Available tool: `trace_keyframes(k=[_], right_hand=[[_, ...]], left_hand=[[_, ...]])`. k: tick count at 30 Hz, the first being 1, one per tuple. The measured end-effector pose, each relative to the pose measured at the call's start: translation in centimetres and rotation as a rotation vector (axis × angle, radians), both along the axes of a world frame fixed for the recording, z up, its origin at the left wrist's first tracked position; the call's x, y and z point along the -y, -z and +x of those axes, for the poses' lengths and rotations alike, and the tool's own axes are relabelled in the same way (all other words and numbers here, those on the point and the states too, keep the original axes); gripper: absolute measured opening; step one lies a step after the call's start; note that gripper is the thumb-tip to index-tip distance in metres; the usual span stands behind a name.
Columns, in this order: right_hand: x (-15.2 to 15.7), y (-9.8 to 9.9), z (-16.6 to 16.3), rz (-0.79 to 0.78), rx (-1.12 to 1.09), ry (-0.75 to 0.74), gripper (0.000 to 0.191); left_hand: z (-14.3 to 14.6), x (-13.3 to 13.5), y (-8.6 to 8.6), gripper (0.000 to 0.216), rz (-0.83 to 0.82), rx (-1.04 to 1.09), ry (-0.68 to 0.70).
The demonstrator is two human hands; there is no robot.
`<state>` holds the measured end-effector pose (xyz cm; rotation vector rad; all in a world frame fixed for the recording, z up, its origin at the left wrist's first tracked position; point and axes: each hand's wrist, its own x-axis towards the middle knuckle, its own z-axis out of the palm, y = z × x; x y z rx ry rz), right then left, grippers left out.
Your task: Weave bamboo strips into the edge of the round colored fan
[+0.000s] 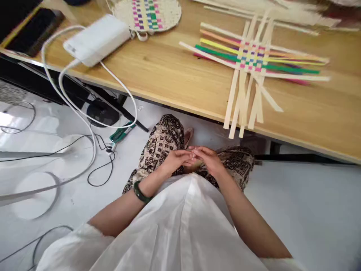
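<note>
My left hand [177, 161] and my right hand [209, 159] meet low over my lap, with the fingers curled and the fingertips close together. A thin white strand [194, 153] shows between the fingertips, too small to tell its kind; both hands seem to pinch it. Beyond them, on the table, lies a piece of weaving [252, 58] with a checkered middle. Its pale, yellow, orange, green and pink strips spread out loose on all sides, and several pale ends hang past the table's front edge.
On the wooden table [169, 71] lie a white power adapter [97, 39], a round woven mat [152, 15], a dark phone-like object [35, 30] and pale strips [270, 17] along the back. A white cable [84, 120] loops off the edge. Below, a green-and-white power strip [122, 131] rests on the floor.
</note>
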<state>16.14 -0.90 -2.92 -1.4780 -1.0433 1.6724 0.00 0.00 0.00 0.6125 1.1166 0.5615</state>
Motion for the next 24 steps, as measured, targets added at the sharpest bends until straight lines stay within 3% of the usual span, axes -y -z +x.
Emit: trace_keyframes(k=[4, 8, 14, 17, 20, 24], right_hand=[[0.2, 0.8, 0.4, 0.010, 0.088, -0.025, 0.036], [1.0, 2.7, 1.3, 0.013, 0.338, -0.112, 0.034], [4.7, 5.2, -0.2, -0.026, 0.522, -0.538, 0.028], [5.7, 6.3, -1.5, -0.048, 0.561, -0.662, 0.027], [5.3, 7.4, -1.8, -0.035, 0.608, -0.654, 0.028], [3.5, 8.6, -0.5, 0.040, 0.716, -0.481, 0.029]], left_hand=[[0.1, -0.1, 0.3, 0.024, 0.037, -0.028, -0.016], [-0.9, -0.8, -0.1, 0.022, 0.111, -0.082, -0.067], [-3.7, -1.2, -0.6, 0.028, 0.191, -0.162, -0.175], [-4.7, -0.8, -0.4, 0.030, 0.201, -0.184, -0.199], [-5.1, -0.6, 0.0, 0.030, 0.198, -0.199, -0.214], [-4.8, -0.4, 0.1, 0.032, 0.200, -0.202, -0.216]])
